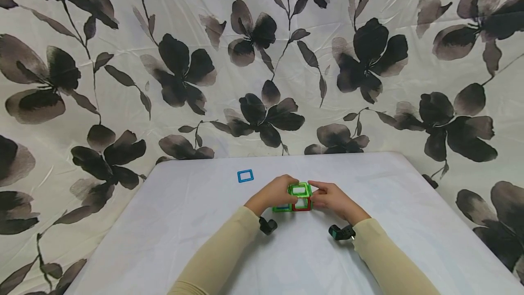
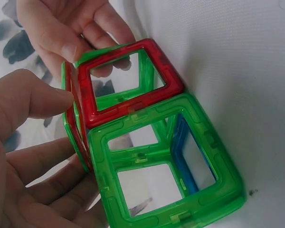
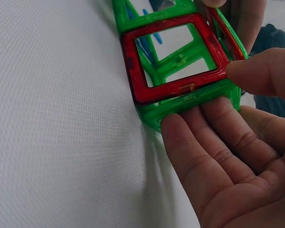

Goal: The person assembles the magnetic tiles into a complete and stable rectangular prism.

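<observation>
Two joined cubes of see-through magnetic tiles stand on the white table. One has a red front tile (image 2: 133, 109) with green sides; its neighbour has a green front tile (image 2: 107, 175) and a blue tile (image 2: 180, 148) on one side. My left hand (image 1: 275, 193) pinches a red-and-green pair of tiles (image 2: 72, 121) along the top of the red-fronted cube, thumb in front and fingers behind. From the other side, my right hand (image 1: 332, 199) holds that cube, its thumb on the upper red edge and its fingers against the green side wall.
A loose blue square tile (image 1: 239, 177) lies flat on the table (image 1: 196, 195), beyond the left hand. Behind the table's far edge hangs a white cloth (image 1: 311, 117) with dark flowers. Each wrist wears a small black camera (image 1: 268, 226).
</observation>
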`<action>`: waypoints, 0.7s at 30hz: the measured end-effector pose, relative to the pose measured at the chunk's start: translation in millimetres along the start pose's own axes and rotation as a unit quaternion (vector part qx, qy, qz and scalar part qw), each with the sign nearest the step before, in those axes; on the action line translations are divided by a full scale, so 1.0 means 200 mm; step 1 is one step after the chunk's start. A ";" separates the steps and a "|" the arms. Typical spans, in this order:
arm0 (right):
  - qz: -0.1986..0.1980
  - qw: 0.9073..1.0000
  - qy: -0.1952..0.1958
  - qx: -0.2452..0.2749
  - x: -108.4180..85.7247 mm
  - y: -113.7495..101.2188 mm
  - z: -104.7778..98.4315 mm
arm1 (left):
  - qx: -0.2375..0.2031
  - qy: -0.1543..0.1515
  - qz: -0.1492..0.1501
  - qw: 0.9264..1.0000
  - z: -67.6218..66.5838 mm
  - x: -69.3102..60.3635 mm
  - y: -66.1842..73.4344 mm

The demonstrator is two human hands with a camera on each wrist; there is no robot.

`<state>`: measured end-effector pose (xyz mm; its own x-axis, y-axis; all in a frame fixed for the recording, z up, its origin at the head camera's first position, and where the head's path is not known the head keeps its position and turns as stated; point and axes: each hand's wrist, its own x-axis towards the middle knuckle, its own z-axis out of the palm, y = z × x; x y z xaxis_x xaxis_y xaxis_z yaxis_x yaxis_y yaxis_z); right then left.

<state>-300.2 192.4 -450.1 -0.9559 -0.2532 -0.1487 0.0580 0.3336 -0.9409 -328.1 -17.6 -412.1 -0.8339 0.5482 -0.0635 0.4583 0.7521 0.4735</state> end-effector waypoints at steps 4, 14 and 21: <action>-0.005 1.000 -0.002 0.005 0.00 0.00 0.00 | -0.001 -0.001 0.005 1.000 0.01 0.01 0.00; 0.000 1.000 -0.010 0.005 -0.01 -0.02 -0.01 | 0.000 -0.002 0.007 1.000 0.01 0.02 0.00; -0.001 1.000 -0.009 0.005 -0.01 0.00 0.00 | -0.004 -0.004 0.007 1.000 0.02 0.02 0.00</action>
<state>-299.3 192.9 -449.9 -0.9505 -0.2706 -0.1525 0.0591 0.3243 -0.9441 -331.0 -14.1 -415.7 -0.8250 0.5616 -0.0627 0.4676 0.7408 0.4823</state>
